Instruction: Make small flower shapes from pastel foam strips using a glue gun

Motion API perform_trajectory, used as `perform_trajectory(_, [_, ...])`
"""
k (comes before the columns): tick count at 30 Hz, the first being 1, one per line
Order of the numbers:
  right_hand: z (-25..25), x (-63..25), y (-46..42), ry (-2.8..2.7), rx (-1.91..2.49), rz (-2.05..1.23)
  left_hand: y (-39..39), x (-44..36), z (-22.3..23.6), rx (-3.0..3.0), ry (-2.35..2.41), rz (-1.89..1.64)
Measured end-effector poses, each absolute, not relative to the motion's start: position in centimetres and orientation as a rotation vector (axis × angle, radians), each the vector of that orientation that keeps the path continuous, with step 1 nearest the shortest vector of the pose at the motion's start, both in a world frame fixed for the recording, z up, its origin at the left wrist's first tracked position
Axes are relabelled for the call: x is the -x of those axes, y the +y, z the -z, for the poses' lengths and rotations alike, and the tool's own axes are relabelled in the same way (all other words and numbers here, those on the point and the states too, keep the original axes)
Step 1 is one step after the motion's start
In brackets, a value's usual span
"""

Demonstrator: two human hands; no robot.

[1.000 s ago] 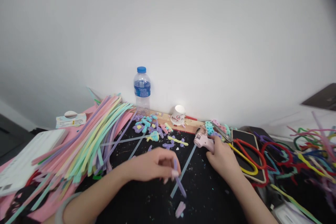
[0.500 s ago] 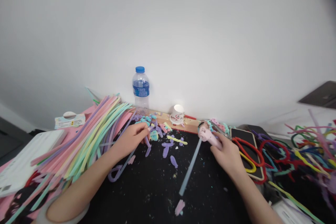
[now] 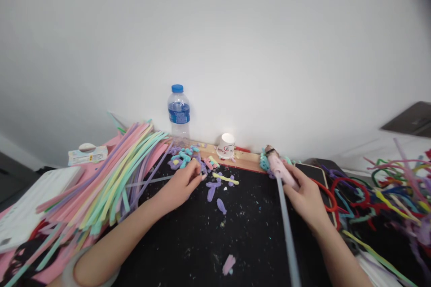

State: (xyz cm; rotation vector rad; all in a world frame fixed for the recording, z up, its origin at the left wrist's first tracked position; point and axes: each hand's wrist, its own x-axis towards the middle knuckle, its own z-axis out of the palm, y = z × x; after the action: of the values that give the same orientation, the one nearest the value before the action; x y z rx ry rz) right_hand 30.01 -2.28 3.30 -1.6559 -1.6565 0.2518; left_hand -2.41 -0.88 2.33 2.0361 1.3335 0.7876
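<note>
My right hand is wrapped round a pink glue gun, whose dark nozzle points away towards the wall. A long translucent glue stick runs out of its rear and down past the frame's bottom edge. My left hand is closed over the left side of the black work surface, thumb and fingers bent together; whatever they hold, if anything, is hidden. Just beyond it lie turquoise and purple pipe-cleaner pieces. To its right are purple pieces and a yellow stick-shaped piece.
A bundle of pastel pipe cleaners covers the left side, beside a white box. Against the wall stand a water bottle and a paper cup. Coloured pipe cleaners tangle at right, near a phone-like slab. A pink scrap lies in front.
My right hand moved right with the glue gun, and the glue stick swung rightward. My left hand shifted slightly right and down; the purple pipe cleaner it held is out of sight.
</note>
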Motion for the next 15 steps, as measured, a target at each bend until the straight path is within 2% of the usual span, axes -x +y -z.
perform_trajectory(4, [-3.1, -30.2, -2.3, -1.771, 1.668, -0.223, -1.5, 1.7, -2.2, -2.191, 1.223, -0.658])
perform_trajectory(15, [-3.6, -31.1, -2.5, -1.580, 1.661, -0.285, -2.4, 0.5, -2.1, -2.551, 0.973, -0.482])
